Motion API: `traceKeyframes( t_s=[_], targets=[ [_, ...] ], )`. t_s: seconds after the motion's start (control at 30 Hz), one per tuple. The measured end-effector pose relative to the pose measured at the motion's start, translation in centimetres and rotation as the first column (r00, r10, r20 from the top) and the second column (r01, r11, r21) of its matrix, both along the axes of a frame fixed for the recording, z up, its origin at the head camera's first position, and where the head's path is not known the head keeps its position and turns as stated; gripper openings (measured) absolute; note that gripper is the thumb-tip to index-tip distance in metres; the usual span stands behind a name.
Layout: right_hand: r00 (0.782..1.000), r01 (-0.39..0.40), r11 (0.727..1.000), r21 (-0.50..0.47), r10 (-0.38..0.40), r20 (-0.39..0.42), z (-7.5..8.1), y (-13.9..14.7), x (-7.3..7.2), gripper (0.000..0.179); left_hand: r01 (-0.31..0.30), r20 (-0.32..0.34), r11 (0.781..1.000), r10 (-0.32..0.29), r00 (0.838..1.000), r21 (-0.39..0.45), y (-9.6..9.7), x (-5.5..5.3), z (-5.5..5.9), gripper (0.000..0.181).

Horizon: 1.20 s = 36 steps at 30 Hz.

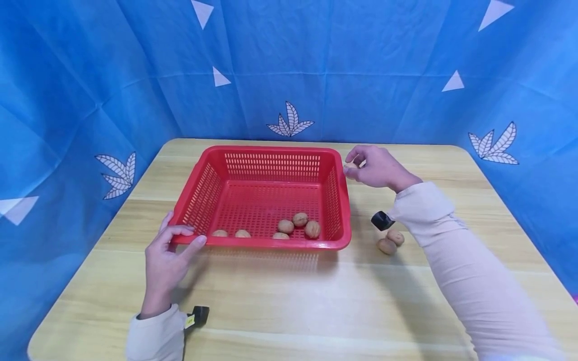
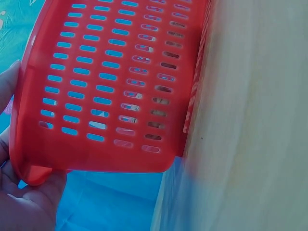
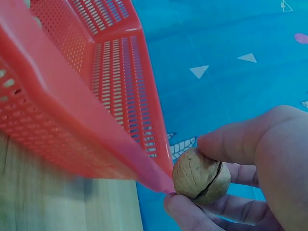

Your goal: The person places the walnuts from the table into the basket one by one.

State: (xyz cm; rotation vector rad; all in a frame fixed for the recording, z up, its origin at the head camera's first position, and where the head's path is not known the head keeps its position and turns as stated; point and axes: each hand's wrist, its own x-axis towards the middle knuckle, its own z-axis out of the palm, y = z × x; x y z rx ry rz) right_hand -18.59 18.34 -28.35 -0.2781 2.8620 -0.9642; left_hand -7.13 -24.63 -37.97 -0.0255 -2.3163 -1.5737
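A red plastic basket (image 1: 271, 241) with slotted walls is on the table, several walnuts (image 1: 312, 229) lying along its near side. My left hand (image 1: 166, 260) grips the basket's rim at the near left corner; in the left wrist view the thumb and fingers (image 2: 45, 192) are around that corner. Close beside the far right part of the rim, my right hand (image 1: 377, 166) pinches one walnut (image 3: 199, 177) between thumb and fingers. A dark crack along the shell shows in the right wrist view. Two more walnuts (image 1: 387, 246) sit together on the table, under the right forearm's side.
The light wooden table (image 1: 289, 311) has rounded far corners. A blue patterned cloth (image 1: 280, 60) hangs behind it and along both sides. Small black wrist cameras (image 1: 382, 220) stick out from both cuffs.
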Motion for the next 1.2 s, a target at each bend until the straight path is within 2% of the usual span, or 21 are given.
traceKeyframes(
  t_s=[0.17,0.43,0.8,1.2],
  targets=[
    [1.0,-0.022,1.0,-0.007,0.022,0.01,-0.3,-1.1,-0.2,0.024,-0.018,0.032,1.0,0.018,0.999,-0.012,-0.1,0.4,0.0,0.029],
    [0.998,-0.056,0.998,0.009,0.056,-0.008,-0.1,-2.4,-1.0,0.023,0.02,-0.023,1.0,-0.02,1.0,0.012,0.1,-0.2,0.1,0.026],
    [0.993,-0.118,0.993,-0.011,0.118,-0.007,-0.1,-4.6,-1.5,0.025,0.013,-0.01,1.0,-0.013,1.0,0.014,-0.1,-0.1,0.3,0.026],
    [0.992,-0.12,0.992,-0.034,0.121,0.04,0.1,-6.6,-1.5,0.026,0.024,-0.041,1.0,-0.023,0.999,0.016,0.2,-0.3,0.4,0.023]
  ],
)
